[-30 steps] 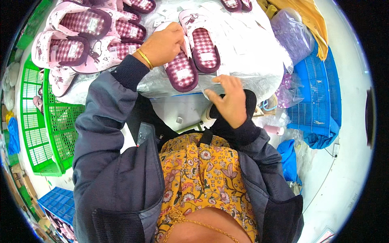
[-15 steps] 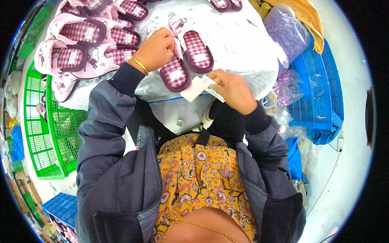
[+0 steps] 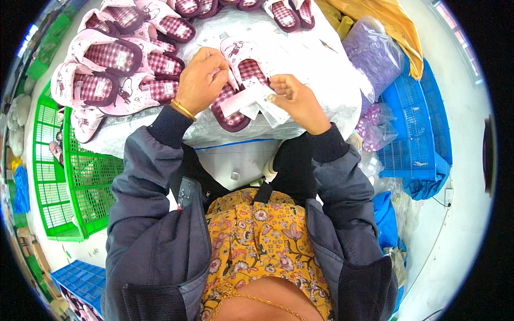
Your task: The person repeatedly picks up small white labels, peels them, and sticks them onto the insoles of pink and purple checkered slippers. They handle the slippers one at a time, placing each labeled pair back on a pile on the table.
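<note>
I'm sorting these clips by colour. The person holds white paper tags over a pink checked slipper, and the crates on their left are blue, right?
Not quite. The head view shows the crates on the person's left are green; the blue crate is on their right. Otherwise correct: both the left hand and right hand hold white paper tags over a pink checked slipper.

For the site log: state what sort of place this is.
Probably a slipper packing or finishing workshop. Many matching pink checked slippers are heaped on a plastic-covered table, green and blue plastic crates stand around it, and both hands handle white paper tags over one slipper.
</note>
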Available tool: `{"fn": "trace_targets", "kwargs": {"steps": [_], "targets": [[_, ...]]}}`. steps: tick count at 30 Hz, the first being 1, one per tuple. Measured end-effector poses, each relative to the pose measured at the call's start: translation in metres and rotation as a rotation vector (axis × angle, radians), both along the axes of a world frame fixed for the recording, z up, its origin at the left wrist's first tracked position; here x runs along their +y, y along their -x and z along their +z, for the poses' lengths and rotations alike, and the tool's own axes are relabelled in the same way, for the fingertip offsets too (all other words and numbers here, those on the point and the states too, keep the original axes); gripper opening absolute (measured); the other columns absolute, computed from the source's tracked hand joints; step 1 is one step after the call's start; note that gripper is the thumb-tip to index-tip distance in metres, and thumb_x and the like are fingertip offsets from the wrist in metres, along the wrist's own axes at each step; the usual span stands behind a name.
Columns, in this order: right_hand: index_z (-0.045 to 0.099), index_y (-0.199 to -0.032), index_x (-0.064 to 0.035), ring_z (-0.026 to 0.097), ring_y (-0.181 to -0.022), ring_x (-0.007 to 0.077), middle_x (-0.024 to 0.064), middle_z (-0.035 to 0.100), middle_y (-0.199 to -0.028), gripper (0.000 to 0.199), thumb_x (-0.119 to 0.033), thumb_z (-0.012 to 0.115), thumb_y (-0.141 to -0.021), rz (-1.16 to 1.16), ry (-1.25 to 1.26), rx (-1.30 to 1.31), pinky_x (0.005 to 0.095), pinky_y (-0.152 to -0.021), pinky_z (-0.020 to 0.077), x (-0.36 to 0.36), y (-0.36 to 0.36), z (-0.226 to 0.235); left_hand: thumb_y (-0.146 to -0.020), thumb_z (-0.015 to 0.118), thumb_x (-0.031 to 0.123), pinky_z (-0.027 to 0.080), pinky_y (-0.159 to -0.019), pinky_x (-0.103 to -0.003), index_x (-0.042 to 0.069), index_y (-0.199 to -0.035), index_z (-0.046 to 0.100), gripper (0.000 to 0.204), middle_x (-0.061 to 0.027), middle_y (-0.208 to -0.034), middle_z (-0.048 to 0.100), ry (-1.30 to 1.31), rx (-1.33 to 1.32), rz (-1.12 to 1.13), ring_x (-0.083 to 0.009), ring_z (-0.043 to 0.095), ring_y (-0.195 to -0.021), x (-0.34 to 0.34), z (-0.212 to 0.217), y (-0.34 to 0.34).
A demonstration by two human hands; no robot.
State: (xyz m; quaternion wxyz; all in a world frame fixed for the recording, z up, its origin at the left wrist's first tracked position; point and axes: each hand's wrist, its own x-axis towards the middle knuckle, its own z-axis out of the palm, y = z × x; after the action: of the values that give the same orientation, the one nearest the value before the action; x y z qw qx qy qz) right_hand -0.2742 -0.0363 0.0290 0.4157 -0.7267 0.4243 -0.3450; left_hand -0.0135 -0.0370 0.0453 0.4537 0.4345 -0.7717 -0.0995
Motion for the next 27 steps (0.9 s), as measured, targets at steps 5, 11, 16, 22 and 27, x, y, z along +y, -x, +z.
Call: {"fn": "trace_targets", "kwargs": {"steps": [5,11,16,22,27], "targets": [[0.067,-0.107,-0.007,0.06,-0.094,0.0332,0.0139,0.065,-0.098,0.031,-0.016,0.071,-0.077,-0.046,0.491,0.398,0.044,-0.085,0.047,0.005,-0.013,0.011,-0.096,0.053,0.01,0.041,-0.052,-0.02,0.002,-0.097,0.06,0.01,-0.0033,-0.087,0.064,-0.469,0.303,-0.053,-0.0069,0.054,-0.056,-0.01,-0.018,-0.002],[0.069,-0.093,-0.0117,0.063,-0.083,0.0322,0.0086,0.064,-0.085,0.015,-0.02,0.063,-0.082,0.027,0.449,0.589,0.0459,-0.075,0.0483,0.012,-0.018,0.012,-0.101,0.046,0.014,0.036,-0.042,-0.017,0.004,-0.1,0.053,0.012,-0.0125,-0.1,0.069,-0.743,0.634,-0.134,-0.0078,0.061,-0.056,-0.003,-0.007,0.017],[0.068,-0.086,-0.0117,0.063,-0.068,0.0331,0.0097,0.063,-0.077,0.012,-0.021,0.06,-0.084,0.062,0.492,0.545,0.046,-0.063,0.0489,0.011,-0.016,0.002,-0.102,0.044,0.013,0.04,-0.047,-0.017,0.005,-0.1,0.051,0.011,-0.0091,-0.094,0.067,-0.716,0.632,-0.134,-0.007,0.061,-0.063,-0.003,-0.018,0.019],[0.066,-0.083,-0.0107,0.063,-0.072,0.0326,0.0099,0.062,-0.075,0.012,-0.02,0.059,-0.086,0.042,0.587,0.55,0.0454,-0.064,0.0486,0.007,-0.019,-0.008,-0.098,0.053,0.012,0.042,-0.055,-0.018,0.004,-0.099,0.059,0.01,-0.0016,-0.086,0.062,-0.627,0.459,-0.202,-0.0049,0.057,-0.066,-0.003,-0.026,0.015],[0.064,-0.084,-0.0091,0.062,-0.073,0.0322,0.0104,0.062,-0.075,0.003,-0.011,0.063,-0.083,-0.057,0.633,0.326,0.0437,-0.066,0.0491,0.011,-0.029,-0.008,-0.094,0.058,0.009,0.047,-0.062,-0.02,0.001,-0.1,0.065,0.012,0.001,-0.083,0.061,-0.763,0.42,-0.239,-0.005,0.055,-0.068,0.003,-0.017,0.019]]}}
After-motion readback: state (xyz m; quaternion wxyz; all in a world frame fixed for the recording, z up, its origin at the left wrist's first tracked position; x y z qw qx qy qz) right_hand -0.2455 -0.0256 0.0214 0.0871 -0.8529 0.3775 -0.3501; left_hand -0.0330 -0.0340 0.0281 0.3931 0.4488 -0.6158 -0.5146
